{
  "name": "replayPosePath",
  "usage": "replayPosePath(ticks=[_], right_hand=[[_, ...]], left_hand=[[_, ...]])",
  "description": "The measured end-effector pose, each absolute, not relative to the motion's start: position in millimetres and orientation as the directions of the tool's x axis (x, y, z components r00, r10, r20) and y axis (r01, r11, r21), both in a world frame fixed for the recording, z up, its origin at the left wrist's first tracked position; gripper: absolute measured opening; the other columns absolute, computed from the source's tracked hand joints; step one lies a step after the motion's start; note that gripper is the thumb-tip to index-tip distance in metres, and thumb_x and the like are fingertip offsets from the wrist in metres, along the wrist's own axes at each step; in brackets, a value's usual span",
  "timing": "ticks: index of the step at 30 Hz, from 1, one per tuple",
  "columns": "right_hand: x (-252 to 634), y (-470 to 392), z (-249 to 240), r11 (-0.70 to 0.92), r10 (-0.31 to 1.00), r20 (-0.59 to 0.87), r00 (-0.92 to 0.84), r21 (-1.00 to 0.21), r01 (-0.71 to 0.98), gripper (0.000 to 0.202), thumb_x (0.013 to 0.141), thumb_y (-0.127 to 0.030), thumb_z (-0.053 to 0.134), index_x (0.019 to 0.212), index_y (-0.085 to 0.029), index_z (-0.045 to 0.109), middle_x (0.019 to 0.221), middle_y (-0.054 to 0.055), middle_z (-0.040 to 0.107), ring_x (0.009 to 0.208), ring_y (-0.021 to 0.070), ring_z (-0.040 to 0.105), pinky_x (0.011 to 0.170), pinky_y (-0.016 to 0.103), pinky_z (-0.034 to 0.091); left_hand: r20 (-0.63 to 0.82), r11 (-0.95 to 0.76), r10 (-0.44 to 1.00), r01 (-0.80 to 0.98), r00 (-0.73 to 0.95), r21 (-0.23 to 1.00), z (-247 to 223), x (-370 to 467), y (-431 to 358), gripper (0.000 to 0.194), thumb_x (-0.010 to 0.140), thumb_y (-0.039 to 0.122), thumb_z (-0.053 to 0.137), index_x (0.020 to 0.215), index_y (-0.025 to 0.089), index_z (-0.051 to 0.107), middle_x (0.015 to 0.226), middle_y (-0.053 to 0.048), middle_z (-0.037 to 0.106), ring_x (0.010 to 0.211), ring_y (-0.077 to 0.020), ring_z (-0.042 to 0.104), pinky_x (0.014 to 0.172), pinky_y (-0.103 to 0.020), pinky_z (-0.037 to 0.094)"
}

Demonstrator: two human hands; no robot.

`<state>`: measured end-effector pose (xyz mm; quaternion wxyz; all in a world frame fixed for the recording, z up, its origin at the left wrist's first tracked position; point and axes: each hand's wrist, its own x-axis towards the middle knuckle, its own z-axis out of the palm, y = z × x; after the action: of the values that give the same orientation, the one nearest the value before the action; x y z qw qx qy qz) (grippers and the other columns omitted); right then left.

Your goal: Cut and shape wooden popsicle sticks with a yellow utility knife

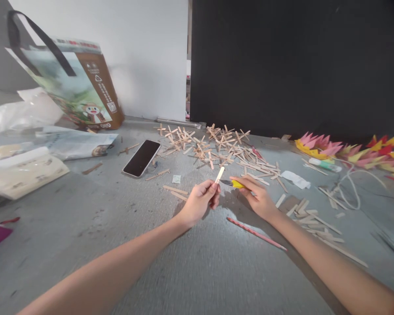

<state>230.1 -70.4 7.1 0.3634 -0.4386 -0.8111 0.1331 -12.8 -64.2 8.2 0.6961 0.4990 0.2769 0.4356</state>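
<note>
My left hand (202, 199) is closed around the lower end of a pale wooden stick (220, 174), whose rounded tip points up and away. To its right, my right hand (256, 194) grips a yellow-handled cutter (237, 183) between thumb and fingers. The cutter's dark metal blade points left, close beside the stick; whether they touch is unclear. Beyond both hands lies a pile of crossed wooden sticks (211, 160). A red and white striped pencil (256, 233) rests on the grey table (134, 262) below my right hand.
A black phone (142, 158) lies left of the pile. Farther left are plastic packages (28, 173) and a printed bag (85, 87). Loose sticks (315, 223), a white cable (348, 190), a glue stick (325, 164) and colourful folded paper (318, 146) lie on the right.
</note>
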Motion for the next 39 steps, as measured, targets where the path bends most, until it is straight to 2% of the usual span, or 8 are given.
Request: replayPosePath(ticks=[5, 13, 39], right_hand=[[230.2, -69.3, 8.0, 0.591, 0.801, 0.481, -0.355, -0.543, 0.597, 0.036, 0.108, -0.035, 0.044, 0.134, -0.029, 0.068, 0.111, 0.009, 0.067, 0.101, 0.0253, 0.066, 0.091, 0.040, 0.053], [230.7, -67.7, 4.1, 0.606, 0.791, 0.489, -0.366, -0.553, 0.571, 0.037, 0.108, -0.028, 0.045, 0.138, -0.031, 0.066, 0.113, 0.008, 0.063, 0.102, 0.0236, 0.063, 0.093, 0.039, 0.050], [230.5, -66.8, 3.5, 0.641, 0.764, 0.515, -0.389, -0.535, 0.550, 0.041, 0.107, -0.022, 0.046, 0.143, -0.035, 0.062, 0.114, 0.007, 0.061, 0.102, 0.0229, 0.061, 0.092, 0.037, 0.049]], left_hand=[[0.071, 0.100, 0.887, -0.341, 0.457, 0.935, 8.4, -11.9, -64.9, 0.041, 0.094, 0.057, 0.063, 0.085, 0.018, 0.056, 0.060, 0.005, 0.047, 0.050, -0.0079, 0.044, 0.052, -0.022, 0.035], [0.101, 0.074, 0.870, -0.329, 0.483, 0.942, 8.8, -12.4, -65.2, 0.040, 0.097, 0.057, 0.060, 0.087, 0.017, 0.057, 0.059, 0.005, 0.048, 0.051, -0.0082, 0.043, 0.052, -0.022, 0.035], [0.109, 0.046, 0.851, -0.281, 0.514, 0.959, 7.5, -13.2, -65.9, 0.039, 0.102, 0.054, 0.051, 0.089, 0.017, 0.054, 0.062, 0.006, 0.046, 0.053, -0.0077, 0.043, 0.054, -0.022, 0.036]])
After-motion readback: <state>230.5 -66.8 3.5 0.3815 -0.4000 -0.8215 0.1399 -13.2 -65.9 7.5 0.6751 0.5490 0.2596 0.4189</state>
